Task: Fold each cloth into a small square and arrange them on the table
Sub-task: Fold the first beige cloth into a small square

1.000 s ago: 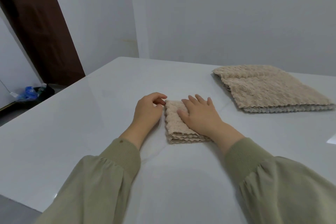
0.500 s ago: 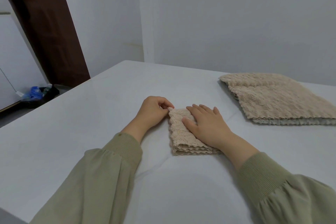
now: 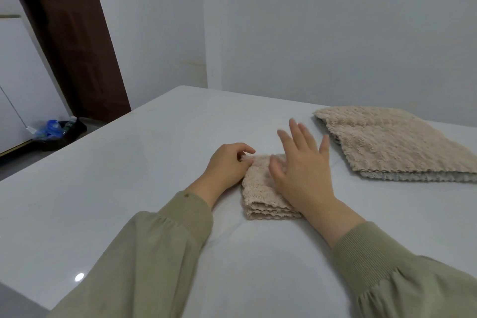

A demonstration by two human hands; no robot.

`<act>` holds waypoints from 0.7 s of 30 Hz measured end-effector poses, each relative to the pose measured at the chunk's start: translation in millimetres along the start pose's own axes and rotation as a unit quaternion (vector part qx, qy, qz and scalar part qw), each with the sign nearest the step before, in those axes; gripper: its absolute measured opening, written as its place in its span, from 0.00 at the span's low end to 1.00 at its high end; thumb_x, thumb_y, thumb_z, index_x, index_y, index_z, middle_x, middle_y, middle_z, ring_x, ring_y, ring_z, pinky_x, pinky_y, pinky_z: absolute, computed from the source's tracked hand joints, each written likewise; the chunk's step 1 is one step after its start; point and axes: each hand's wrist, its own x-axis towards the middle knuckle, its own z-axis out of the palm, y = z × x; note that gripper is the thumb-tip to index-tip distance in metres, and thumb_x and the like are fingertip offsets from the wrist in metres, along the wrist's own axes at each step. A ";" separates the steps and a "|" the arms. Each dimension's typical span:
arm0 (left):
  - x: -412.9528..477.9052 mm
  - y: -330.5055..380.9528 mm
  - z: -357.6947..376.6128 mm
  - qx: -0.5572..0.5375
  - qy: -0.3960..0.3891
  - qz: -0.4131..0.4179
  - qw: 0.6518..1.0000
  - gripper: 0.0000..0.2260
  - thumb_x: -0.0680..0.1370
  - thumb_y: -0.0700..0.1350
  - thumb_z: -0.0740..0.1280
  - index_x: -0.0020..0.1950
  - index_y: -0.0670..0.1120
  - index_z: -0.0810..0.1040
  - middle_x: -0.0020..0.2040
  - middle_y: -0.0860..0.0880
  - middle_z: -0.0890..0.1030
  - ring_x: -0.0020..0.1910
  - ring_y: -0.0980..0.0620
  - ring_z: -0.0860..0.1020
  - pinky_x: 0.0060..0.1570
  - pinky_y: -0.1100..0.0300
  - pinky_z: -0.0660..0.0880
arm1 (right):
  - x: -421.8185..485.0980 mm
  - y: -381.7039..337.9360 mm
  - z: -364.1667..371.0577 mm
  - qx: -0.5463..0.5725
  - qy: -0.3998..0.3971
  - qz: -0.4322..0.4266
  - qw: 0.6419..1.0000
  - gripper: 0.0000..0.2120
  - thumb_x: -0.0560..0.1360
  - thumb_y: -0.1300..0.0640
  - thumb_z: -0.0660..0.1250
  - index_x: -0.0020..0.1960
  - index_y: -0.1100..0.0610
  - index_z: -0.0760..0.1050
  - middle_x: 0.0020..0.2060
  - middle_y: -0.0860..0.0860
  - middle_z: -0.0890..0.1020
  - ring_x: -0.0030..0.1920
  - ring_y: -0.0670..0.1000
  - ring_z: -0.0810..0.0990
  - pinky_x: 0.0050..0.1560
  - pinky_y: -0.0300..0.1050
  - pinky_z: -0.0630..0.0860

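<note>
Head view: right hand (image 3: 302, 170) (blurred) hides much of folded cloth (image 3: 258, 195)

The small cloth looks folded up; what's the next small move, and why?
Probably let go with the left hand and send the right hand to the stack of cloths. The folded cloth lies as a compact layered fold on the table; the left hand only pinches its far corner, and the right hand hovers open over it.

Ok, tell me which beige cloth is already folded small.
The small cloth at the left hand, a layered block; the stack to the right is wider.
</note>
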 end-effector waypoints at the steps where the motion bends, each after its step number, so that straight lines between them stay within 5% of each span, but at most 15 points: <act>1: -0.6 -0.2 -1.6 0.002 0.002 0.003 1.000 0.09 0.76 0.42 0.67 0.56 0.48 0.81 0.45 0.54 0.78 0.45 0.56 0.75 0.51 0.64 0.70 | -0.6 -1.4 -1.5 -0.021 -0.006 -0.009 1.000 0.29 0.76 0.44 0.47 0.73 0.54 0.60 0.76 0.54 0.56 0.76 0.54 0.52 0.72 0.62 0.42; 3: -1.6 -0.7 -3.5 0.012 0.003 0.005 1.000 0.09 0.76 0.41 0.67 0.55 0.48 0.81 0.46 0.53 0.79 0.46 0.56 0.75 0.51 0.64 0.69 | -4.3 -0.7 1.7 -0.049 -0.130 -0.004 0.990 0.31 0.76 0.42 0.39 0.75 0.52 0.55 0.76 0.51 0.54 0.76 0.52 0.49 0.72 0.62 0.42; 5: -2.3 0.0 -3.0 0.020 0.001 0.008 1.000 0.08 0.76 0.41 0.67 0.54 0.48 0.81 0.49 0.52 0.80 0.48 0.55 0.75 0.50 0.65 0.68 | -5.9 3.3 5.0 -0.019 -0.211 0.028 0.977 0.28 0.78 0.42 0.42 0.76 0.51 0.52 0.77 0.50 0.53 0.76 0.51 0.48 0.73 0.61 0.42; 9: -4.4 2.3 -2.2 0.076 0.054 0.019 0.995 0.10 0.79 0.45 0.64 0.57 0.48 0.80 0.52 0.51 0.79 0.54 0.54 0.73 0.53 0.65 0.65 | -8.0 6.1 -5.9 0.068 -0.033 0.062 0.995 0.25 0.79 0.50 0.47 0.75 0.54 0.58 0.76 0.51 0.57 0.76 0.50 0.51 0.74 0.56 0.42; 12: -13.8 13.0 -2.2 0.100 0.110 0.100 0.984 0.12 0.80 0.43 0.59 0.60 0.46 0.79 0.57 0.51 0.79 0.61 0.52 0.70 0.57 0.66 0.62 | -14.0 9.1 -10.7 0.047 -0.017 0.055 0.997 0.29 0.75 0.50 0.43 0.74 0.55 0.60 0.75 0.52 0.59 0.76 0.51 0.53 0.74 0.56 0.43; 14: -24.3 22.8 1.9 0.173 0.044 0.152 0.972 0.16 0.81 0.44 0.55 0.67 0.47 0.73 0.65 0.51 0.76 0.67 0.51 0.66 0.66 0.60 0.60 | -17.2 13.0 -9.4 0.031 -0.064 0.055 0.996 0.31 0.74 0.50 0.40 0.74 0.55 0.60 0.75 0.51 0.58 0.76 0.51 0.52 0.74 0.55 0.44; 17: -40.0 29.0 11.3 0.328 -0.107 0.126 0.930 0.23 0.82 0.54 0.46 0.77 0.50 0.54 0.77 0.52 0.55 0.76 0.51 0.49 0.73 0.44 0.47 | -20.2 20.2 -6.7 0.022 -0.111 0.046 0.993 0.28 0.77 0.51 0.40 0.75 0.54 0.58 0.76 0.51 0.57 0.76 0.50 0.50 0.74 0.54 0.45; 21: -40.8 25.3 11.4 0.347 -0.208 0.082 0.911 0.26 0.81 0.59 0.42 0.78 0.53 0.42 0.78 0.55 0.42 0.76 0.54 0.39 0.74 0.44 0.40 | -23.3 29.2 -4.4 0.052 -0.186 0.038 0.980 0.24 0.82 0.51 0.46 0.77 0.53 0.53 0.77 0.50 0.52 0.76 0.50 0.47 0.74 0.53 0.44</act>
